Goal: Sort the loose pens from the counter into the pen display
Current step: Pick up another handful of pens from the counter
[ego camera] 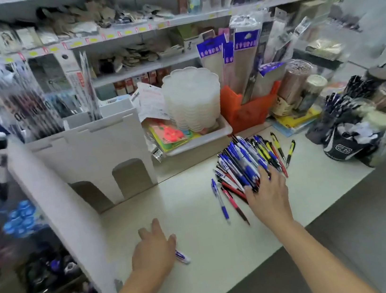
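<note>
- Head view. A heap of loose pens (pixel 246 163) lies on the pale counter (pixel 200 244), right of centre and toward the far edge; most are blue and white, with red ones on the near left fringe and yellow ones on the far right.
- Head view, orientation. The pens' long axes mostly run from near left to far right, fanning slightly; one blue pen (pixel 220 202) and one red pen (pixel 235 206) lie apart at the near left of the heap, pointing roughly toward the viewer.
- Head view, right hand. The right hand (pixel 268 197) rests palm down on the near end of the heap with fingers straight and spread, touching the pens rather than gripping any. It is plainly the nearer hand to the pile.
- Head view, left hand. The left hand (pixel 155 248) lies on the counter, near and to the left, well apart from the heap. Its fingers are loosely extended. A blue-and-white pen end (pixel 182 257) shows from under its right edge; whether the fingers hold it or merely cover it cannot be told.
- Head view, destination. The white pen display (pixel 92 145), with divided slots and arched cut-outs, stands at the far left, beyond the left hand; pens must therefore travel leftward across the counter.
- Head view, judgement. The next move probably calls for the right hand to gather pens and pass them left.
</note>
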